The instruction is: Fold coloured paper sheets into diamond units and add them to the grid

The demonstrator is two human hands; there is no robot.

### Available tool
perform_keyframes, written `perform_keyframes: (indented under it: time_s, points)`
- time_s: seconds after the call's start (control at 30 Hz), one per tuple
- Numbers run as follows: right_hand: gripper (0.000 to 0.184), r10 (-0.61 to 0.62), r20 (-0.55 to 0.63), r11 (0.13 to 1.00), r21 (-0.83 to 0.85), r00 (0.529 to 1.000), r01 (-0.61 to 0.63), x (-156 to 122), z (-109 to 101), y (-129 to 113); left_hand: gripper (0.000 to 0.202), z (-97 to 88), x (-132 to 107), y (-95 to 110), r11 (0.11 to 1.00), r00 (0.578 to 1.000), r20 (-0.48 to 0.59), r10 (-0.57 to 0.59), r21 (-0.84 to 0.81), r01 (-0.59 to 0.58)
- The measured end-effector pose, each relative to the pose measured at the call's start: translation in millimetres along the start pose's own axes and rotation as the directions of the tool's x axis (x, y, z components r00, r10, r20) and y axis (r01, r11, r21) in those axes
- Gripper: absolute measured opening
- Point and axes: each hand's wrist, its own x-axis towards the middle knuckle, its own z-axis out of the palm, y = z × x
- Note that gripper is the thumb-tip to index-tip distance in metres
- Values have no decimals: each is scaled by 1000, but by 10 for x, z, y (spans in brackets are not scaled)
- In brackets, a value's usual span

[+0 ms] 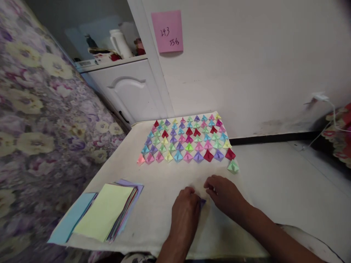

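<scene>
My left hand (186,208) rests low over the cloth-covered table, its fingers closed on a small purple folded paper (202,202). Only one edge of that paper shows beside the fingers; the rest is hidden under the hand. Just to the right, my right hand (223,191) is loosely curled, with a gap between thumb and fingers and nothing visible in it. Beyond both hands lie rows of small folded paper pieces (198,157) in many colours. A single light green folded piece (233,167) sits in front of the rows at the right edge.
A stack of coloured paper sheets (105,210), pale yellow on top, lies at the left, with blue sheets (74,217) beside it. A floral curtain (49,120) hangs along the left. A wall with a pink note (168,32) and a white cabinet (126,91) stand behind the table (153,190).
</scene>
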Motion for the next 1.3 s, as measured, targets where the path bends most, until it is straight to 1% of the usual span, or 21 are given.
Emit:
perform_keyframes:
  time_s: [0.33, 0.43, 0.57, 0.67, 0.77, 0.87, 1.03, 1.17, 1.3]
  points:
    - [12, 18, 33, 999, -29, 999, -17, 1, -12, -47, 22, -20, 62, 43, 997, 996, 72, -53, 51, 49]
    - [13, 2, 34, 1000, -18, 999, -2, -1, 10, -37, 21, -23, 59, 39, 999, 997, 53, -49, 25, 47]
    - [10, 16, 76, 999, 27, 997, -18, -12, 62, -31, 21, -27, 52, 37, 999, 998, 48, -51, -11, 51]
    - [9, 28, 61, 998, 46, 998, -31, -20, 128, -79, 21, -12, 49, 29, 998, 997, 54, -63, -8, 63]
    - [13, 45, 57, 999, 1, 997, -45, -12, 197, -165, 22, 6, 44, 20, 997, 997, 42, -69, -12, 70]
    - [14, 72, 99, 995, -82, 992, -64, 11, 235, -238, 22, -5, 40, 25, 997, 995, 52, -81, -16, 82]
    - [14, 94, 127, 987, -144, 987, -75, 46, 218, -277, 25, -55, 45, 44, 996, 992, 90, -91, -4, 92]
    - [13, 101, 131, 979, -190, 986, -75, 60, 195, -303, 24, -58, 52, 40, 995, 987, 122, -102, 4, 102]
    - [12, 79, 119, 974, -223, 990, -51, 72, 204, -348, 25, -37, 43, 29, 996, 993, 82, -89, -5, 90]
